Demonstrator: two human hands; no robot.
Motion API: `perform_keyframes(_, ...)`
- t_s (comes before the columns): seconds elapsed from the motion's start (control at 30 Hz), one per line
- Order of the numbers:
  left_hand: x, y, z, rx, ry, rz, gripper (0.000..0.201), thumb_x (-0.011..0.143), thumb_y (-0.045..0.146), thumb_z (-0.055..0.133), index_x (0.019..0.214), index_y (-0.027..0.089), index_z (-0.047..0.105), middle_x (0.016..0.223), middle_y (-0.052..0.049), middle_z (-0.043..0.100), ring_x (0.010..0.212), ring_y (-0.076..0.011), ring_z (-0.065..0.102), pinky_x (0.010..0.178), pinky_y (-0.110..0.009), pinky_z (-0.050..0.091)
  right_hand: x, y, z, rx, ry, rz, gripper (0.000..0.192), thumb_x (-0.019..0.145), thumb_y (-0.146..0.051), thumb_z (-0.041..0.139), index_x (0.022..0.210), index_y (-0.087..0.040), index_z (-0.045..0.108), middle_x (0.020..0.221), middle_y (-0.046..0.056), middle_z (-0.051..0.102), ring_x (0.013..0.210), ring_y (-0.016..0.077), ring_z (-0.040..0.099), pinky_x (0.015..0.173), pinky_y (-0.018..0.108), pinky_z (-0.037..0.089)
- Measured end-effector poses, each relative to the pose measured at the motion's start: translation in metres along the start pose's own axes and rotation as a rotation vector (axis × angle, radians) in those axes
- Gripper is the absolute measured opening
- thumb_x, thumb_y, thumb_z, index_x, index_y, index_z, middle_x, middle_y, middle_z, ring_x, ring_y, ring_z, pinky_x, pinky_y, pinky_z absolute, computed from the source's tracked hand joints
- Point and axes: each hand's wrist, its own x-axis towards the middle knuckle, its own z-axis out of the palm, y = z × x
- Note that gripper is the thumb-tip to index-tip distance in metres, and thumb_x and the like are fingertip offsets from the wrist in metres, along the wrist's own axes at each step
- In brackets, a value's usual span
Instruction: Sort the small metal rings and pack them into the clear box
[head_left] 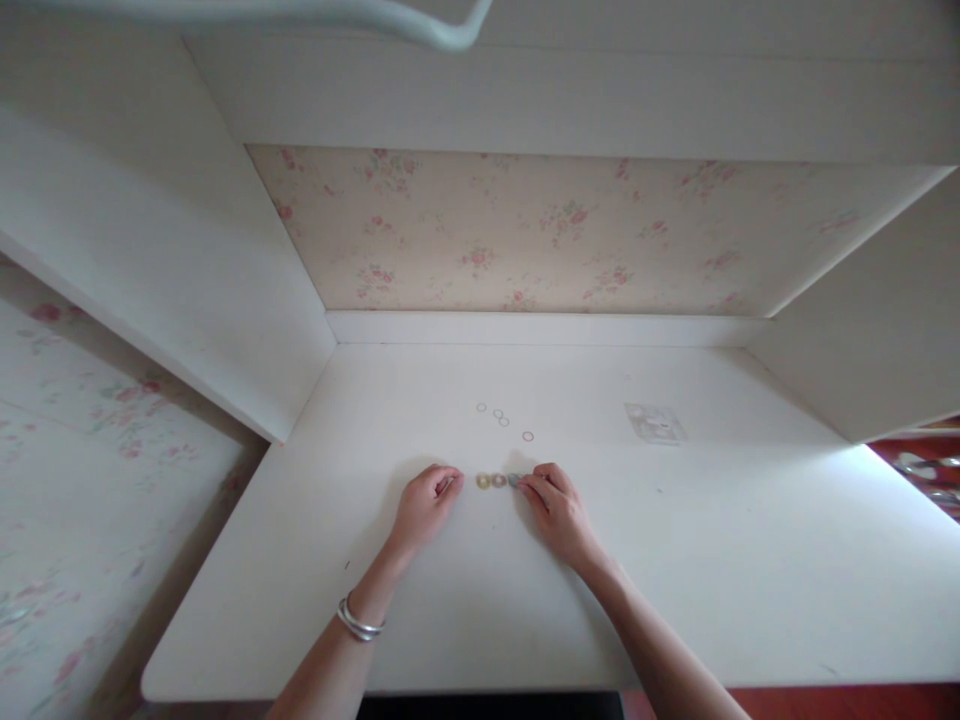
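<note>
Both of my hands rest on a white desk point(675, 560). My left hand point(426, 504) is curled loosely, fingertips pinched on something small that I cannot make out; a silver bangle point(358, 620) circles that wrist. My right hand point(553, 508) pinches a small grey piece point(514, 480) against the desk. Between the hands lie two small gold rings point(490, 481) side by side. Farther back, several thin little rings point(501, 418) are scattered on the desk.
A faint grey patch point(655, 422) marks the desk at back right. White side panels point(187, 300) and a floral back wall point(525, 230) box in the desk. A white shelf point(570, 100) overhangs. Red floor point(915, 470) shows at right.
</note>
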Motion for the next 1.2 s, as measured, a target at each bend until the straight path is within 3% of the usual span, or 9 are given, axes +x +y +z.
perform_keyframes(0.17, 0.0, -0.003, 0.001, -0.025, 0.012, -0.011, 0.031, 0.087, 0.041, 0.046, 0.088, 0.019, 0.066, 0.075, -0.001, 0.062, 0.064, -0.0124, 0.053, 0.059, -0.022, 0.04, 0.001, 0.0, 0.001, -0.013, -0.021, -0.015, 0.029, 0.093, -0.034, 0.041, 0.092, -0.023, 0.068, 0.09, 0.008, 0.057, 0.082, 0.0187, 0.055, 0.074, 0.034, 0.048)
perform_keyframes(0.33, 0.004, 0.0, -0.002, -0.036, 0.005, -0.025, 0.03, 0.086, 0.041, 0.046, 0.088, 0.018, 0.066, 0.069, 0.0, 0.059, 0.061, -0.0123, 0.051, 0.058, -0.022, 0.04, -0.006, 0.005, -0.011, 0.041, 0.123, 0.104, 0.03, 0.091, -0.039, 0.043, 0.089, -0.023, 0.068, 0.09, 0.007, 0.057, 0.083, 0.0178, 0.056, 0.073, 0.031, 0.048)
perform_keyframes(0.47, 0.016, 0.017, -0.003, -0.003, 0.006, 0.045, 0.028, 0.087, 0.037, 0.046, 0.088, 0.018, 0.066, 0.07, 0.0, 0.06, 0.062, -0.0123, 0.051, 0.06, -0.022, 0.04, -0.019, 0.011, -0.021, 0.036, 0.167, 0.177, 0.029, 0.09, -0.041, 0.044, 0.088, -0.023, 0.067, 0.09, 0.007, 0.056, 0.082, 0.0177, 0.057, 0.071, 0.03, 0.048)
perform_keyframes(0.67, 0.047, 0.054, 0.005, 0.102, -0.043, 0.244, 0.022, 0.088, 0.029, 0.046, 0.088, 0.018, 0.065, 0.08, -0.002, 0.062, 0.07, -0.0125, 0.054, 0.069, -0.023, 0.042, -0.025, -0.001, -0.016, -0.048, -0.029, 0.023, 0.026, 0.093, -0.031, 0.042, 0.095, -0.026, 0.067, 0.091, 0.006, 0.057, 0.079, 0.0163, 0.056, 0.074, 0.029, 0.047)
perform_keyframes(0.8, 0.059, 0.065, 0.012, 0.154, -0.074, 0.289, 0.022, 0.088, 0.028, 0.046, 0.09, 0.018, 0.065, 0.082, -0.003, 0.063, 0.071, -0.0128, 0.055, 0.07, -0.023, 0.042, -0.016, -0.009, -0.01, -0.187, -0.113, -0.086, 0.027, 0.093, -0.027, 0.04, 0.101, -0.028, 0.065, 0.091, 0.006, 0.058, 0.08, 0.0174, 0.055, 0.074, 0.03, 0.045)
perform_keyframes(1.0, 0.053, 0.054, 0.015, 0.14, -0.075, 0.238, 0.021, 0.088, 0.026, 0.047, 0.088, 0.018, 0.066, 0.081, -0.003, 0.063, 0.071, -0.0128, 0.055, 0.07, -0.023, 0.043, -0.002, -0.011, -0.011, -0.289, -0.181, -0.145, 0.027, 0.093, -0.024, 0.039, 0.096, -0.026, 0.066, 0.094, 0.006, 0.059, 0.077, 0.0171, 0.054, 0.071, 0.03, 0.044)
perform_keyframes(1.2, 0.042, 0.033, 0.012, 0.102, -0.074, 0.203, 0.019, 0.086, 0.025, 0.048, 0.086, 0.018, 0.065, 0.081, -0.003, 0.063, 0.071, -0.0126, 0.055, 0.068, -0.023, 0.042, 0.0, -0.012, -0.009, -0.287, -0.193, -0.096, 0.023, 0.092, -0.024, 0.043, 0.092, -0.023, 0.066, 0.092, 0.006, 0.058, 0.075, 0.0153, 0.054, 0.071, 0.029, 0.043)
